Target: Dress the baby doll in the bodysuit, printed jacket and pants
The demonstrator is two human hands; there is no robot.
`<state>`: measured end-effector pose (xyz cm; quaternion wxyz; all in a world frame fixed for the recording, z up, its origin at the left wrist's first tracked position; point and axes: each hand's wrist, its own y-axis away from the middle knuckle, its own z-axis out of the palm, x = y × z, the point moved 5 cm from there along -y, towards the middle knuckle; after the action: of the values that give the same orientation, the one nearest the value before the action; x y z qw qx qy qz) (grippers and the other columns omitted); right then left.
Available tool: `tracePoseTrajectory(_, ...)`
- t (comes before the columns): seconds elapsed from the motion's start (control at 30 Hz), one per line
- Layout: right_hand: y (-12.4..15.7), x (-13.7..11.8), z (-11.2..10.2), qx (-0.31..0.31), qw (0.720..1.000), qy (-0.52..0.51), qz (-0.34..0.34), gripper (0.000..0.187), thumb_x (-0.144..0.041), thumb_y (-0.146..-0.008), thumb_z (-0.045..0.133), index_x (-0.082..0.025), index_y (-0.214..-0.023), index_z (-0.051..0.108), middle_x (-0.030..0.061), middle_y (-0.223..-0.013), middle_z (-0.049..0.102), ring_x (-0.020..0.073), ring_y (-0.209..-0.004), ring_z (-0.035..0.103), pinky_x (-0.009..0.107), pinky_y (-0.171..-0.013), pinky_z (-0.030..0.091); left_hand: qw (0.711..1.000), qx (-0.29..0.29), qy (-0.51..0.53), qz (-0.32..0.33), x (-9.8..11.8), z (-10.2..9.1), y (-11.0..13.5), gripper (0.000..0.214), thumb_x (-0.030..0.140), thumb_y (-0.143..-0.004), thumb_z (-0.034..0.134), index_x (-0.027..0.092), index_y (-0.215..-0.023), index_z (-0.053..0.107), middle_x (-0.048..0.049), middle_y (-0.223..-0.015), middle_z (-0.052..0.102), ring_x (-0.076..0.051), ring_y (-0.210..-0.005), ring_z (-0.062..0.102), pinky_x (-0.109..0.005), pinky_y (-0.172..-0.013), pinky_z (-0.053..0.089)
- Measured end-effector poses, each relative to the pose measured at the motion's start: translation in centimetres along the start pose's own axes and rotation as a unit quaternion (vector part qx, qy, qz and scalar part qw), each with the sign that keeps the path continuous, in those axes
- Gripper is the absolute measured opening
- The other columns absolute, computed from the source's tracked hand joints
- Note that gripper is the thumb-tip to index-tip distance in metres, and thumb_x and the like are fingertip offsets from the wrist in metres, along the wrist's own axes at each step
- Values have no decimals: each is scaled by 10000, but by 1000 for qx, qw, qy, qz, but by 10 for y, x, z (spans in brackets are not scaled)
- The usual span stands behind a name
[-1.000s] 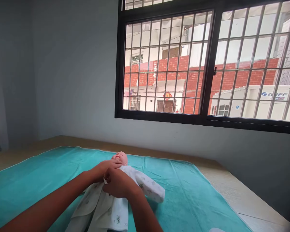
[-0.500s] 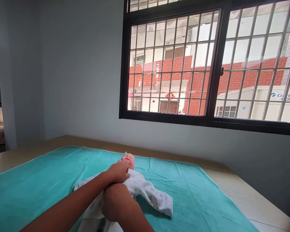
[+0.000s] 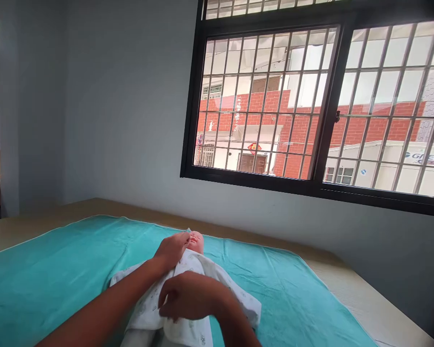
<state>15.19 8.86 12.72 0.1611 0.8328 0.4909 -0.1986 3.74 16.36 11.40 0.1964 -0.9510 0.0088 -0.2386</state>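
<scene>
A baby doll (image 3: 197, 242) lies face up, its head at the far end. White printed baby clothes (image 3: 197, 327) spread over and around its body, one sleeve stretching to the right. My left hand (image 3: 171, 249) rests at the left side of the doll's head and collar, fingers extended toward the face; its thumb is hidden. Nearer to me, my right hand (image 3: 191, 295) is bent over the front of the clothes, with curled fingers closed at the fabric. My forearms hide part of the clothes.
Under the doll a teal blanket (image 3: 296, 294) covers much of the wooden surface (image 3: 350, 277). A grey wall (image 3: 130, 111) stands behind it, with a black-framed barred window (image 3: 255, 176) at the upper right.
My right hand has uncurled from beside my left wrist and shifted right over the clothes. The front fabric lies differently, covering more of the middle. My left hand has shifted slightly left.
</scene>
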Motion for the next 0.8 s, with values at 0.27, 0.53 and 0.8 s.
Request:
tracePoseTrajectory(0.27,-31,68,3,381,908,29,171,209,-215,-884,471,-178,-705,572,16,-697,649,125,-605,518,257,-537,243,977,14,193,-88,-55,14,26,215,325,-825,449,188,-822,615,-46,-894,712,-192,-843,630,-266,-769,456)
tracePoseTrajectory(0.53,-43,81,22,396,899,42,184,200,-216,-903,422,-198,-723,508,24,-734,669,159,-657,573,275,-581,260,986,13,153,-63,-48,30,5,268,331,-869,426,200,-847,659,-31,-929,735,-183,-868,646,-256,-756,454)
tracePoseTrajectory(0.8,-41,83,9,396,890,-83,213,179,-310,-948,400,-203,-895,534,30,-824,695,180,-737,620,262,-641,350,960,-86,266,18,-40,16,7,281,335,-821,508,217,-909,748,-22,-997,733,-194,-947,644,-245,-834,470)
